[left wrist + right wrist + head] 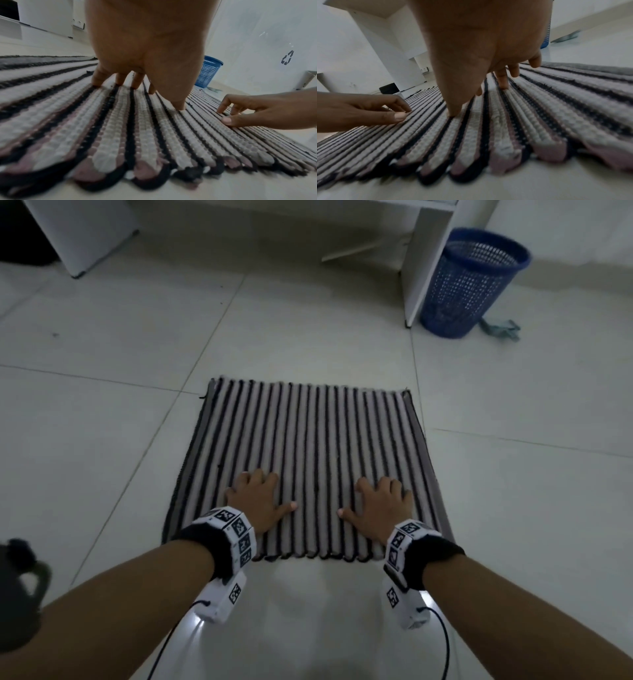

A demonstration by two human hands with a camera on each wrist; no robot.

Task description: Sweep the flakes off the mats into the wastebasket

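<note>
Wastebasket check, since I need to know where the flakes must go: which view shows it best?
Head view: the blue mesh wastebasket shows whole, beside a white desk leg, beyond the striped mat. The left wrist shows it small and partly hidden; the right wrist shows only a blue sliver.

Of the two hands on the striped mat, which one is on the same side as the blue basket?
The right hand. The blue wastebasket stands far right beyond the mat, while the left hand lies toward the mat's left side.
</note>
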